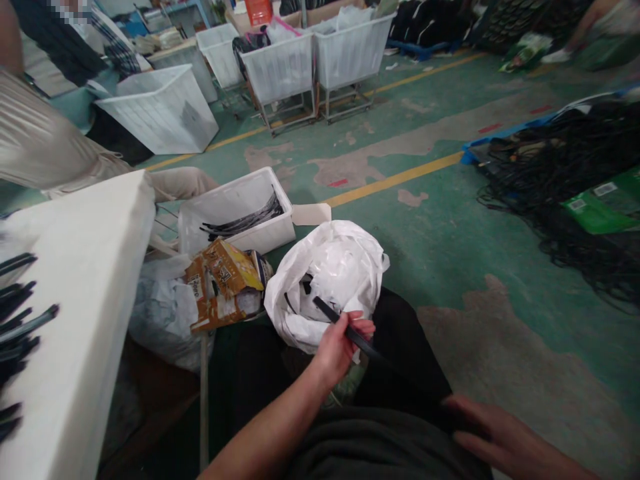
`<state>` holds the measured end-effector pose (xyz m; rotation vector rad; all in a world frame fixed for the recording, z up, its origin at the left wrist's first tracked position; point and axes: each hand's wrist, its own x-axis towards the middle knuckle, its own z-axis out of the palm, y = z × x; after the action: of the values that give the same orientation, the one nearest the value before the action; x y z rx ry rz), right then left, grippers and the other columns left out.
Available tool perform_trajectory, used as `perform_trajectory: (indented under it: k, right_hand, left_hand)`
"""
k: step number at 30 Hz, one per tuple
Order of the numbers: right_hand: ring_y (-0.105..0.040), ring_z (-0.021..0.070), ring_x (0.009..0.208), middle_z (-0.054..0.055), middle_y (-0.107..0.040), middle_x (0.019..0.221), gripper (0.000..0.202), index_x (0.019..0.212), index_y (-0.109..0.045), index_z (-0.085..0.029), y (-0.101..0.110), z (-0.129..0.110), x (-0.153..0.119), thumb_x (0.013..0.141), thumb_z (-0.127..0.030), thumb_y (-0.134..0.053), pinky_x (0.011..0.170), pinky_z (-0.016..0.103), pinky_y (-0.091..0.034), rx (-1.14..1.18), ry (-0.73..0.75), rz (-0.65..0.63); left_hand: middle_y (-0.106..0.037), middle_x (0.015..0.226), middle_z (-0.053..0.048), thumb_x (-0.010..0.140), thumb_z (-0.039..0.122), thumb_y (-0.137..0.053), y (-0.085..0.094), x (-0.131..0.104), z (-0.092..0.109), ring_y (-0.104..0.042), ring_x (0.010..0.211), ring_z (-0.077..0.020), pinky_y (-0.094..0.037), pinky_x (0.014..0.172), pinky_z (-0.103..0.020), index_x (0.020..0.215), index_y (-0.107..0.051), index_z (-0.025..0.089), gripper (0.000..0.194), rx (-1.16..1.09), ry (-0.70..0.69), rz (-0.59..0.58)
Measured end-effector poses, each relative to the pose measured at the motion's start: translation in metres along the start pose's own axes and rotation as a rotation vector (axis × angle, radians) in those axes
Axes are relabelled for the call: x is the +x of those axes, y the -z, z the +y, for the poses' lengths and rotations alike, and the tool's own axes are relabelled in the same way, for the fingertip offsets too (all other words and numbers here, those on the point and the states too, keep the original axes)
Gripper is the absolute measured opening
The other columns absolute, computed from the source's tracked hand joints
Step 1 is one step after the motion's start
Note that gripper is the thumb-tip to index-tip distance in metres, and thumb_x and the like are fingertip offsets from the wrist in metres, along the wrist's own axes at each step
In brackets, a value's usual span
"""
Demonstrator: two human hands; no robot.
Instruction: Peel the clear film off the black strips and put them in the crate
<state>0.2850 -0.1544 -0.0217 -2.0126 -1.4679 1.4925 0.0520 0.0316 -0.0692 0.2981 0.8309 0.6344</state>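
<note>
My left hand [341,343] is closed around a long, flat black strip [327,310], its fingers curled and the thumb on top. One end of the strip points over an open white sack [285,300] between my knees. From my left hand the strip runs down to the right, blurring against my dark trousers. At the lower right, in line with it, my right hand [493,430] is smeared by motion, with the strip's dark far part between thumb and fingers. Inside the sack lies crumpled white plastic [340,267] with a few small black pieces.
A white-covered table [95,247] with black strips stands at left. Ahead are a white bin [240,240] holding dark strips and a torn brown carton [220,283]. Black cords [565,160] are heaped at right. Wheeled white tubs [280,70] stand behind; a person is at upper left.
</note>
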Motion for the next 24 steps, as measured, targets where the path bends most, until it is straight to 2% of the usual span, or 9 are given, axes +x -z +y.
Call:
perform_trajectory:
  k: [2, 4, 6, 8, 10, 13, 16, 21, 24]
  right_hand:
    - [-0.065, 0.0241, 0.099, 0.007, -0.068, 0.107, 0.032, 0.108, -0.065, -0.022, -0.004, -0.027, 0.017, 0.089, -0.047, -0.057, 0.087, 0.031, -0.052, 0.132, 0.050, -0.123]
    - [-0.066, 0.0205, 0.083, 0.006, -0.068, 0.094, 0.034, 0.105, -0.062, -0.020, -0.009, -0.056, 0.041, 0.093, -0.049, -0.050, 0.074, 0.029, -0.053, 0.294, 0.073, -0.190]
    - [-0.061, 0.0159, 0.061, 0.003, -0.065, 0.077, 0.041, 0.102, -0.059, -0.017, -0.015, -0.073, 0.065, 0.094, -0.055, -0.043, 0.056, 0.025, -0.048, 0.417, 0.063, -0.181]
    - [-0.053, 0.0125, 0.047, 0.000, -0.060, 0.065, 0.048, 0.100, -0.057, -0.016, -0.021, -0.074, 0.085, 0.093, -0.060, -0.040, 0.046, 0.023, -0.040, 0.467, 0.041, -0.102]
    - [-0.048, 0.0110, 0.043, -0.002, -0.056, 0.059, 0.051, 0.096, -0.057, -0.015, -0.026, -0.064, 0.098, 0.092, -0.063, -0.040, 0.043, 0.022, -0.034, 0.480, 0.020, -0.014]
    - [-0.049, 0.0103, 0.046, -0.002, -0.057, 0.060, 0.051, 0.090, -0.059, -0.015, -0.035, -0.047, 0.102, 0.091, -0.063, -0.044, 0.046, 0.022, -0.033, 0.562, -0.014, 0.045]
    - [-0.048, 0.0094, 0.049, -0.001, -0.058, 0.063, 0.047, 0.086, -0.060, -0.015, -0.044, -0.038, 0.098, 0.090, -0.061, -0.051, 0.050, 0.022, -0.034, 0.717, -0.046, 0.079]
    - [-0.044, 0.0084, 0.050, -0.002, -0.057, 0.063, 0.042, 0.082, -0.062, -0.015, -0.051, -0.036, 0.095, 0.088, -0.057, -0.061, 0.052, 0.023, -0.033, 0.912, -0.076, 0.198]
    - [-0.043, 0.0079, 0.050, -0.002, -0.056, 0.064, 0.041, 0.083, -0.062, -0.016, -0.051, -0.035, 0.097, 0.087, -0.056, -0.063, 0.051, 0.022, -0.032, 0.959, -0.087, 0.229]
  left_hand:
    - [-0.070, 0.112, -0.014, 0.092, 0.053, -0.048, -0.017, -0.009, -0.018, -0.062, 0.107, -0.0255, -0.044, 0.098, -0.038, 0.109, -0.070, 0.015, 0.047, 0.288, -0.061, -0.172]
    - [-0.069, 0.116, -0.012, 0.093, 0.056, -0.042, -0.026, -0.012, -0.031, -0.061, 0.106, -0.0255, -0.041, 0.101, -0.039, 0.117, -0.068, 0.018, 0.052, 0.547, -0.117, -0.340]
    - [-0.071, 0.106, -0.010, 0.094, 0.058, -0.035, -0.022, -0.004, -0.034, -0.063, 0.094, -0.0236, -0.045, 0.095, -0.038, 0.119, -0.067, 0.018, 0.057, 0.761, -0.159, -0.451]
    - [-0.071, 0.095, -0.009, 0.097, 0.054, -0.021, -0.003, 0.016, -0.029, -0.064, 0.088, -0.0218, -0.048, 0.088, -0.036, 0.109, -0.070, 0.017, 0.063, 0.989, -0.222, -0.336]
    - [-0.070, 0.091, -0.010, 0.098, 0.047, -0.019, 0.028, 0.043, -0.019, -0.063, 0.089, -0.0226, -0.048, 0.087, -0.037, 0.097, -0.071, 0.014, 0.061, 1.189, -0.251, -0.068]
    - [-0.066, 0.104, -0.016, 0.088, 0.036, -0.054, 0.080, 0.080, -0.009, -0.058, 0.104, -0.0282, -0.040, 0.099, -0.042, 0.095, -0.068, 0.011, 0.029, 1.354, -0.218, 0.177]
    - [-0.061, 0.120, -0.019, 0.073, 0.026, -0.072, 0.115, 0.104, -0.013, -0.055, 0.115, -0.0309, -0.035, 0.105, -0.042, 0.103, -0.067, 0.014, 0.032, 1.477, -0.128, 0.260]
    - [-0.065, 0.118, -0.020, 0.071, 0.042, -0.074, 0.124, 0.128, -0.033, -0.058, 0.114, -0.0353, -0.040, 0.099, -0.044, 0.107, -0.069, 0.015, 0.045, 1.542, 0.030, 0.358]
    - [-0.072, 0.106, -0.015, 0.078, 0.044, -0.067, 0.121, 0.137, -0.038, -0.063, 0.106, -0.0316, -0.045, 0.093, -0.043, 0.098, -0.071, 0.018, 0.033, 1.485, 0.086, 0.401]
